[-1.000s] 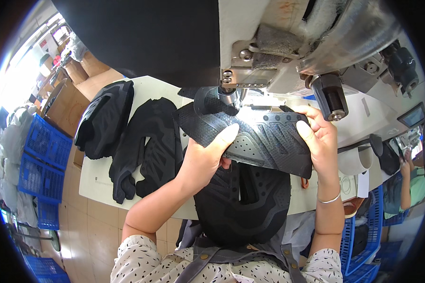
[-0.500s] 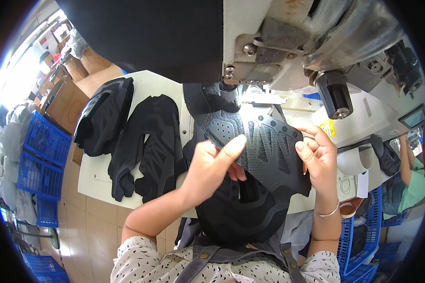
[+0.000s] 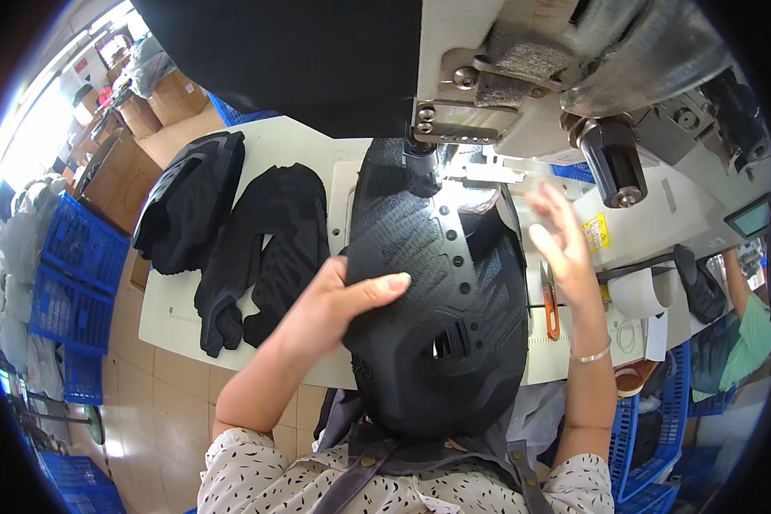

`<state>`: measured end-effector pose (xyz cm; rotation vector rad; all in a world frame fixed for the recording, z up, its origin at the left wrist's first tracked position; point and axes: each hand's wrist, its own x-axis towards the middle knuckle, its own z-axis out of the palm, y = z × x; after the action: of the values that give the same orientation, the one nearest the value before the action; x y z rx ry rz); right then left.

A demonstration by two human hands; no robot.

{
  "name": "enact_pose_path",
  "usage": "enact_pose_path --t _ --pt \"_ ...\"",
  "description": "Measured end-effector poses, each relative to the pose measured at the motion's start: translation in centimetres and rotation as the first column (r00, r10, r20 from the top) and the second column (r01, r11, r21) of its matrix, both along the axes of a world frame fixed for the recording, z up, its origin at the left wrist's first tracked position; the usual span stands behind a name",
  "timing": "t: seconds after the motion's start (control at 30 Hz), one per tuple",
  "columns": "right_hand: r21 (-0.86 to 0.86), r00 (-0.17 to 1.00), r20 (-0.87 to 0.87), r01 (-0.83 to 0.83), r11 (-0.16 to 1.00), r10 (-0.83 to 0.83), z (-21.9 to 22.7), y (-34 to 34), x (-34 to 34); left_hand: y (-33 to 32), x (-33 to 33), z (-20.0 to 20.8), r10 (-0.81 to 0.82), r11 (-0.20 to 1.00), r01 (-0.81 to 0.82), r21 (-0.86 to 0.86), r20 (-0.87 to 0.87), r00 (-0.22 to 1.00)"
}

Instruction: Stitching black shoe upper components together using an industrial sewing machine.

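A black shoe upper (image 3: 420, 351) with a row of eyelets and a raised pattern lies on the white table, its far end under the sewing machine's needle area (image 3: 420, 163). My left hand (image 3: 338, 300) grips the left edge of the upper, thumb on top and fingers hidden below. To the right of the upper, my right hand (image 3: 565, 244) is raised with fingers apart, slightly blurred, holding nothing. Orange-handled thread snips (image 3: 552, 313) rest on the table just below that hand.
Stacked black shoe uppers (image 3: 188, 206) and another upper piece (image 3: 287, 210) lie at the left of the table. The sewing machine head (image 3: 488, 94) overhangs the far side. Blue crates (image 3: 77, 295) stand at left. A person in a green shirt (image 3: 750, 343) is at far right.
The upper has turned and flattened, its eyelet row now running lengthwise. My right hand has come off it and opened, uncovering the snips. My left hand has shifted left to its edge.
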<state>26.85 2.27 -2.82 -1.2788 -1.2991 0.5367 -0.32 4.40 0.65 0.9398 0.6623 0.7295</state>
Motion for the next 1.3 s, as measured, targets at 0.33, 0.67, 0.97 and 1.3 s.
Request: enact_pose_path --t 0.33,0.67,0.97,1.3 --pt "-0.018 0.899 -0.366 -0.265 0.964 0.240 0.4 -2.4 -0.4 0.8 -2.4 -1.0 0.077 0.993 -0.074 0.088 -0.032 0.997" --pt "-0.049 0.740 -0.617 -0.376 0.925 0.268 0.3 -5.6 -4.8 -1.3 -1.8 -0.7 0.257 0.898 -0.179 0.402 -0.151 0.954" --pt "0.086 0.893 -0.430 -0.109 0.990 0.135 0.9 -3.5 -4.1 1.7 -1.4 -0.1 0.271 0.918 -0.226 0.327 -0.099 0.958" --pt "0.106 0.882 -0.455 -0.083 0.991 0.123 1.0 -0.9 -3.6 5.5 -2.0 -1.3 0.394 0.899 -0.270 0.343 -0.369 0.842"
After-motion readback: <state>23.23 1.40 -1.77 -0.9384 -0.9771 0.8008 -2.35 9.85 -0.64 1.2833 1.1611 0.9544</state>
